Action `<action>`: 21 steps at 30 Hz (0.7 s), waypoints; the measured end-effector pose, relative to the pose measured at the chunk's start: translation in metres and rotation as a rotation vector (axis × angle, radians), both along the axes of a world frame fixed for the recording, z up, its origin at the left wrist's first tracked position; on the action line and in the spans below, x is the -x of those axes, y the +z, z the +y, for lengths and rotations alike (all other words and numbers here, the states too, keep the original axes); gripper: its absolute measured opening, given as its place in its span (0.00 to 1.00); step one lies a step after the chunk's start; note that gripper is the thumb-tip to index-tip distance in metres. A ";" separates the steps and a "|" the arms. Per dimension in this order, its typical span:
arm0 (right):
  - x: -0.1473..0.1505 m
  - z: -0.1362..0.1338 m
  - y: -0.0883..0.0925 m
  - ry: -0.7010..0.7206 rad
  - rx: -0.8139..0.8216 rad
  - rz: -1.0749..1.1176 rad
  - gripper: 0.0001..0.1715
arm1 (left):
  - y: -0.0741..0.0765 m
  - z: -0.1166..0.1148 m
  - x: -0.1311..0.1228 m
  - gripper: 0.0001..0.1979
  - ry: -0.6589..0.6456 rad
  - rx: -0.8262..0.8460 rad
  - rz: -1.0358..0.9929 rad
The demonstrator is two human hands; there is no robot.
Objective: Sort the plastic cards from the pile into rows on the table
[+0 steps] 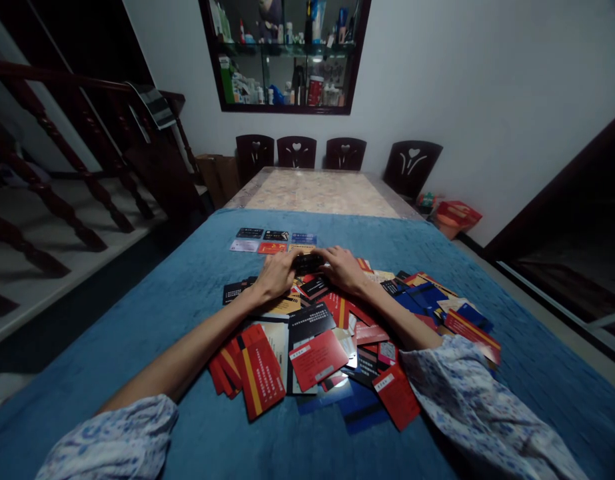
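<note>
My left hand (276, 273) and my right hand (343, 268) meet over the far side of a heap of plastic cards. Between their closed fingers is a small bunch of black cards (308, 263), gripped from both sides; how many there are I cannot tell. Just beyond my hands lie two short rows of cards, among them a black card (276, 235), a blue card (304, 238) and an orange-red card (272, 248). Below my wrists the heap spreads in a jumble, with a red card (318, 360) on top and a red card with a yellow stripe (261, 373) at the left.
A blue cloth (152, 313) covers the near part of the table, and the bare patterned tabletop (322, 190) shows beyond it. Dark wooden chairs (412, 167) stand at the far end. A stair railing (52, 173) runs along the left.
</note>
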State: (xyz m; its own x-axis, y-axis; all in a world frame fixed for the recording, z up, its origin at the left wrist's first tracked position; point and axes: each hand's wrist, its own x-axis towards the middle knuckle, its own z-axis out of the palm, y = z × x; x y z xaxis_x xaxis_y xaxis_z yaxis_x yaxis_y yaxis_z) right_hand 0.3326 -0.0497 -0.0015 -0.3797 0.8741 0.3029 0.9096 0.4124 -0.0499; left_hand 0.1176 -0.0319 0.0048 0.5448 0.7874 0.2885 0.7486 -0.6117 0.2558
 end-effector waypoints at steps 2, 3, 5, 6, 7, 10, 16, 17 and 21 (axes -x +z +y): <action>0.001 0.000 0.000 -0.011 -0.012 -0.014 0.27 | -0.002 0.002 0.000 0.26 -0.001 0.004 -0.045; 0.001 0.000 0.001 -0.012 -0.017 -0.023 0.28 | -0.002 0.003 0.000 0.26 -0.002 0.004 -0.064; 0.001 0.000 0.001 -0.009 -0.026 -0.041 0.30 | -0.003 0.005 0.001 0.26 -0.003 0.005 -0.098; 0.001 0.000 0.001 -0.007 -0.029 -0.049 0.30 | -0.003 0.006 0.001 0.27 -0.004 0.007 -0.115; 0.001 0.000 0.001 -0.006 -0.031 -0.055 0.31 | -0.003 0.007 0.001 0.27 -0.007 0.010 -0.133; 0.000 0.000 0.002 0.005 -0.031 -0.060 0.34 | -0.003 0.009 0.003 0.27 -0.040 0.027 -0.176; -0.001 -0.001 0.007 0.022 -0.037 -0.068 0.35 | 0.001 0.007 0.003 0.29 -0.058 0.044 -0.125; -0.001 -0.002 0.008 0.018 -0.031 -0.074 0.34 | 0.001 0.007 0.003 0.29 -0.053 0.041 -0.110; 0.002 -0.004 0.013 -0.012 0.003 -0.098 0.35 | 0.002 0.006 0.004 0.30 -0.030 0.020 -0.048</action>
